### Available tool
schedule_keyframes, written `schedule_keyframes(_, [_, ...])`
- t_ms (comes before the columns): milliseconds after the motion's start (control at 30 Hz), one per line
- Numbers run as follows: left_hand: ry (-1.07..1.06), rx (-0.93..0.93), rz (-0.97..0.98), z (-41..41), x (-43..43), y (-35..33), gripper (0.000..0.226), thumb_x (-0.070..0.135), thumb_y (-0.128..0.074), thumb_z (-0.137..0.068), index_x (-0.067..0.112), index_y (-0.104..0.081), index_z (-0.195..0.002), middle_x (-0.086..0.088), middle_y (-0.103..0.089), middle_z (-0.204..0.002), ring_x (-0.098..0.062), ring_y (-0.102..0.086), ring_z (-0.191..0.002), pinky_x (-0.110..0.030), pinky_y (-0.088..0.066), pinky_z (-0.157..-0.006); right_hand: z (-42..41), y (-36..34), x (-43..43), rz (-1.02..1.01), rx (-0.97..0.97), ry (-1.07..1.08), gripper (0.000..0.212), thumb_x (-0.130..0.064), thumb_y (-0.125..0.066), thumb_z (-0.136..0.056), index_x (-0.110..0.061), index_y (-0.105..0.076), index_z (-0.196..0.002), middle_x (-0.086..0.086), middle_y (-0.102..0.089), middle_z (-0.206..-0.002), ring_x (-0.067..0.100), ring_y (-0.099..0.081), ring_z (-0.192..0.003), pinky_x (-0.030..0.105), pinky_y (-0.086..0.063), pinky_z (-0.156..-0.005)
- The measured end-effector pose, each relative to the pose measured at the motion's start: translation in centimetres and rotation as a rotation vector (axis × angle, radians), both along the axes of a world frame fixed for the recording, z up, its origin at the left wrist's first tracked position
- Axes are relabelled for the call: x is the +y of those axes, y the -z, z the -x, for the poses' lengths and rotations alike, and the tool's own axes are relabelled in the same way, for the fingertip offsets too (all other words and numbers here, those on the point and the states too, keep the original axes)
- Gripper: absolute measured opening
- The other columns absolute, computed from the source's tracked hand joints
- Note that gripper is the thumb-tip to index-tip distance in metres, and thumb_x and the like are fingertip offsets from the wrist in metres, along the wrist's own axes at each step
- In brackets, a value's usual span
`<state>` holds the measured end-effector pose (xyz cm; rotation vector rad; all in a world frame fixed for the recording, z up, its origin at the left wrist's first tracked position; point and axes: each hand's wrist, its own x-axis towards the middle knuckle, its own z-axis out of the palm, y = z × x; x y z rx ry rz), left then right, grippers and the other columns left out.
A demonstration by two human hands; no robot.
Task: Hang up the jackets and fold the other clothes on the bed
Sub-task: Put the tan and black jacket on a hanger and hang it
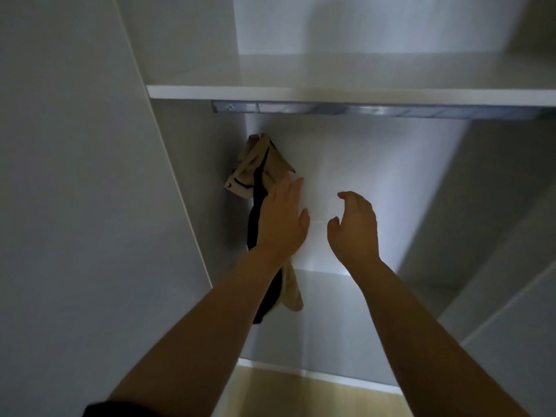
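Note:
A beige jacket [255, 170] with a black lining hangs at the left end of the open white wardrobe, below the metal rail [361, 111]. My left hand [281, 222] is stretched out flat in front of the jacket's right side, fingers straight, and part of the garment is hidden behind it. Whether it touches the cloth I cannot tell. My right hand [355, 227] hovers to the right of it with fingers loosely curled, holding nothing. The hanger is not visible.
A white shelf [331, 91] runs above the rail. The wardrobe's left side panel [180, 206] stands close to the jacket. The wardrobe floor edge [316, 374] and a strip of light wood floor [285, 395] lie below. Another white panel [496, 266] is at the right.

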<state>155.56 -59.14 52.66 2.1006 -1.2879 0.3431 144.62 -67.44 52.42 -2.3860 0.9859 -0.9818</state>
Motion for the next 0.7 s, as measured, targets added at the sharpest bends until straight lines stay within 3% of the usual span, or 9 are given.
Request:
schedule_keyframes(100, [-0.076,-0.044,-0.098,4.8,1.4,-0.3,0.059,0.031,-0.04,-0.098,0.015,-0.019,-0.151,-0.013,-0.02,-0.156,-0.028,-0.016,-0.145,-0.044,-0.016,-0.118,4.7,0.8,0.9,0.164,0.288,0.063,0.068,-0.024,-0.055,-0.092,-0.015,-0.02,-0.15,0.012,-0.013,-0.159,0.03,-0.008,-0.147,0.047,-0.001,-0.117])
schedule_keyframes(200, [-0.136,-0.126,-0.253,9.2,3.0,0.0,0.064,0.044,-0.028,-0.098,0.023,-0.001,-0.153,-0.01,0.001,-0.16,-0.028,0.003,-0.147,-0.048,-0.003,-0.118,9.2,1.5,2.5,0.233,0.399,0.114,0.076,-0.04,-0.048,-0.095,-0.022,-0.004,-0.153,0.009,0.008,-0.16,0.03,0.009,-0.146,0.047,0.012,-0.11])
schedule_keyframes(467, [-0.093,-0.269,-0.23,19.4,9.6,0.4,0.069,0.06,-0.021,-0.093,0.029,-0.002,-0.152,-0.009,0.001,-0.16,-0.033,0.004,-0.147,-0.055,-0.004,-0.117,22.8,0.9,9.5,0.13,0.389,0.323,0.072,-0.055,-0.033,-0.095,-0.025,-0.003,-0.153,0.008,0.008,-0.16,0.03,0.008,-0.147,0.051,0.009,-0.112])
schedule_keyframes(700, [-0.034,-0.294,-0.228,29.6,18.4,1.4,0.07,0.066,-0.008,-0.09,0.032,0.011,-0.148,-0.008,0.008,-0.16,-0.033,0.009,-0.146,-0.058,-0.003,-0.116,34.5,1.1,21.0,0.034,0.38,0.507,0.069,-0.055,-0.018,-0.095,-0.021,-0.001,-0.153,0.009,0.01,-0.16,0.03,0.012,-0.146,0.053,0.007,-0.115])
